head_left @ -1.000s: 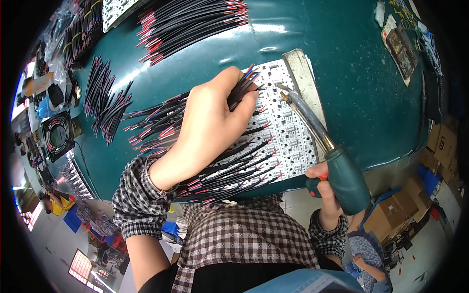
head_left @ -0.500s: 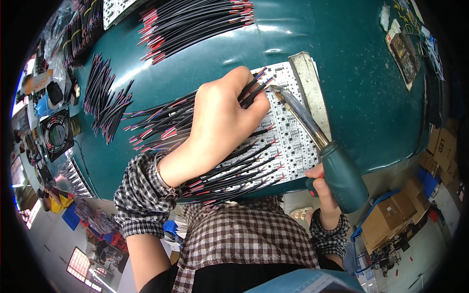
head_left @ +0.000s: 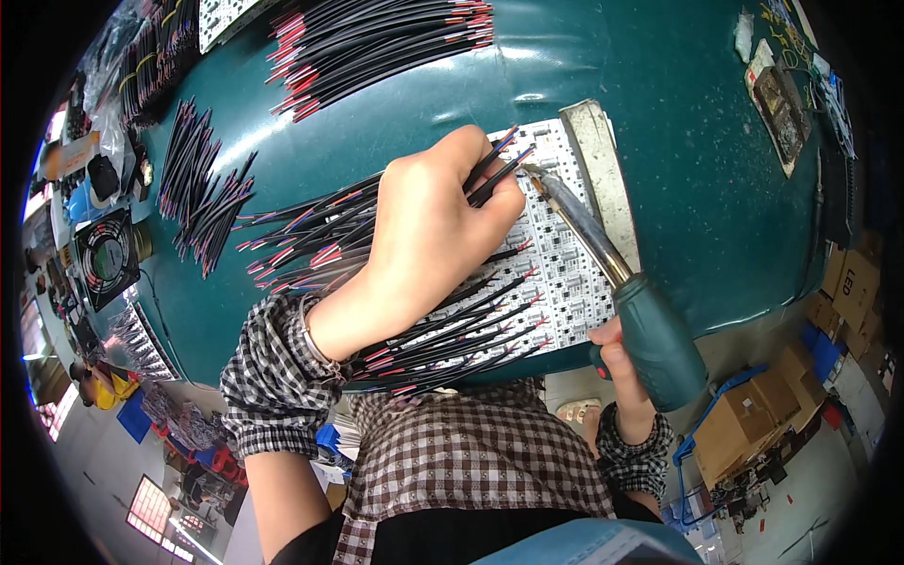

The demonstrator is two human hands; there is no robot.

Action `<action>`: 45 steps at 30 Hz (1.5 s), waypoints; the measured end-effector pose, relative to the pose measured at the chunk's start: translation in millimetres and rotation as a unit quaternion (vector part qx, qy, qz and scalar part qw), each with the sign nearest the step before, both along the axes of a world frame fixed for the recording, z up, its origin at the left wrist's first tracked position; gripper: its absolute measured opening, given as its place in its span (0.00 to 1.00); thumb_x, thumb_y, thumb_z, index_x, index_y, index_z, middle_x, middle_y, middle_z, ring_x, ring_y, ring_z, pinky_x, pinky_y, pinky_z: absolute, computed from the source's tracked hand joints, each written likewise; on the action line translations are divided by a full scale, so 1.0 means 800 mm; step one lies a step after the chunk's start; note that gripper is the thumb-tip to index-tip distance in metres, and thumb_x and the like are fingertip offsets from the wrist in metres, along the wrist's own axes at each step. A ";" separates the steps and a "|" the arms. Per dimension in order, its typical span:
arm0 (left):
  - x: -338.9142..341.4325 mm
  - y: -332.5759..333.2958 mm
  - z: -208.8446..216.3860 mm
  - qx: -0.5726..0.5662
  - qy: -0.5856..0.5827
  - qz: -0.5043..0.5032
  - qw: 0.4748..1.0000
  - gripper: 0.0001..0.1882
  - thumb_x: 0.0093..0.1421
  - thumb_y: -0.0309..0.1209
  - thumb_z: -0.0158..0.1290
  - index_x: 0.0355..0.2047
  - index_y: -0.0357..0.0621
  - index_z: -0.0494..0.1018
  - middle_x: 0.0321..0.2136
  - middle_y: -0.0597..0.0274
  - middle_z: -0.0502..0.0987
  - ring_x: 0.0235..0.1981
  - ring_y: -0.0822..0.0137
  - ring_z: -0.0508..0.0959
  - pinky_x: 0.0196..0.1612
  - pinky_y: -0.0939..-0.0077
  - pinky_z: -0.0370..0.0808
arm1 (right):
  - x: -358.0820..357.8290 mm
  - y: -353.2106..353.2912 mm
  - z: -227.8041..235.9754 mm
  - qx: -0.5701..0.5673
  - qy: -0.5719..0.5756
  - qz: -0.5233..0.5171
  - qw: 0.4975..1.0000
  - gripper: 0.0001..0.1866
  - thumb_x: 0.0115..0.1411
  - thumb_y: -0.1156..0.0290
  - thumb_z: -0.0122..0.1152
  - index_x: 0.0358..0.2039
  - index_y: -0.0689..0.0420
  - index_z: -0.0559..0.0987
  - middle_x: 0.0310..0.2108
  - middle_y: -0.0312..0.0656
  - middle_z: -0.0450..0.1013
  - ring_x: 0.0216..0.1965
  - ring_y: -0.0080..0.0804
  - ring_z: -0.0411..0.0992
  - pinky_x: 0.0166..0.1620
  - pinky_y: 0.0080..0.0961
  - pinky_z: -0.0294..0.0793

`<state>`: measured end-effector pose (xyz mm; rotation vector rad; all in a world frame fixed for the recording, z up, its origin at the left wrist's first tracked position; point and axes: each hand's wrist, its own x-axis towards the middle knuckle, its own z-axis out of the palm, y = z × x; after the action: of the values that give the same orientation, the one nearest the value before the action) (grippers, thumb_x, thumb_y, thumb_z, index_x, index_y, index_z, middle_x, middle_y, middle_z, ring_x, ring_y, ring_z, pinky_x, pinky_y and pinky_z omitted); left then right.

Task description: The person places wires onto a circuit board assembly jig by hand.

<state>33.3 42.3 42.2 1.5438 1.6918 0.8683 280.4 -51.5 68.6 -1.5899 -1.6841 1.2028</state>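
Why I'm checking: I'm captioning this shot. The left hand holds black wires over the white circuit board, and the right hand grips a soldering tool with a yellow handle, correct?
Not quite: the head view shows a dark green handle, not a yellow one. The rest stands: left hand holding black wires over the white circuit board, right hand gripping the soldering tool.

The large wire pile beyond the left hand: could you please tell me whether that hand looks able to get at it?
Probably yes: only green tabletop shows between the left hand and the large wire pile, though it would likely need to release the held wires first.
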 end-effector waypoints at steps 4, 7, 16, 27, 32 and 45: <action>0.000 0.001 -0.001 -0.002 -0.003 0.002 1.000 0.07 0.52 0.24 0.59 0.26 0.33 0.73 0.19 0.44 0.76 0.20 0.49 0.80 0.24 0.64 0.74 | 0.004 -0.001 -0.003 0.028 -0.018 0.029 0.999 0.27 0.51 0.71 0.75 0.50 0.66 0.78 0.32 0.42 0.81 0.35 0.29 0.79 0.45 0.26 0.78; 0.000 0.000 -0.001 0.002 -0.002 0.002 1.000 0.07 0.52 0.24 0.59 0.26 0.33 0.73 0.19 0.44 0.76 0.20 0.49 0.80 0.24 0.64 0.74 | 0.003 -0.004 -0.002 -0.017 0.069 -0.021 0.997 0.25 0.53 0.71 0.74 0.50 0.67 0.77 0.32 0.41 0.81 0.35 0.28 0.79 0.44 0.26 0.78; 0.000 0.000 0.001 -0.017 -0.012 -0.001 1.000 0.08 0.53 0.25 0.60 0.27 0.33 0.72 0.19 0.45 0.76 0.18 0.49 0.78 0.24 0.64 0.74 | -0.007 0.002 0.003 0.001 0.090 -0.066 0.994 0.20 0.63 0.59 0.60 0.33 0.69 0.77 0.30 0.49 0.77 0.29 0.33 0.75 0.35 0.28 0.75; -0.071 -0.013 0.128 0.068 -0.039 0.017 0.997 0.11 0.63 0.22 0.48 0.41 0.29 0.77 0.34 0.59 0.79 0.28 0.76 0.75 0.30 0.85 0.70 | 0.016 -0.010 -0.007 0.037 0.249 -0.086 0.964 0.37 0.66 0.55 0.57 0.58 0.80 0.62 0.33 0.49 0.73 0.29 0.36 0.75 0.33 0.31 0.83; -0.045 -0.014 0.075 -0.156 -0.195 -0.066 0.966 0.08 0.60 0.24 0.61 0.37 0.35 0.75 0.34 0.61 0.80 0.25 0.77 0.78 0.25 0.85 0.74 | 0.014 -0.014 -0.018 0.063 0.264 -0.048 0.961 0.36 0.67 0.57 0.56 0.59 0.80 0.62 0.38 0.52 0.74 0.34 0.40 0.78 0.34 0.31 0.84; 0.002 -0.040 -0.019 -0.007 -0.071 -0.002 0.997 0.07 0.51 0.24 0.59 0.26 0.35 0.72 0.22 0.48 0.76 0.23 0.49 0.77 0.29 0.62 0.73 | 0.014 -0.037 -0.003 0.012 0.175 -0.051 0.983 0.28 0.66 0.57 0.57 0.50 0.76 0.72 0.41 0.56 0.75 0.37 0.41 0.79 0.35 0.28 0.83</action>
<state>35.1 10.4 26.9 1.4402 1.5907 0.9393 291.4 -80.7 65.9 -1.3390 -1.3713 1.3157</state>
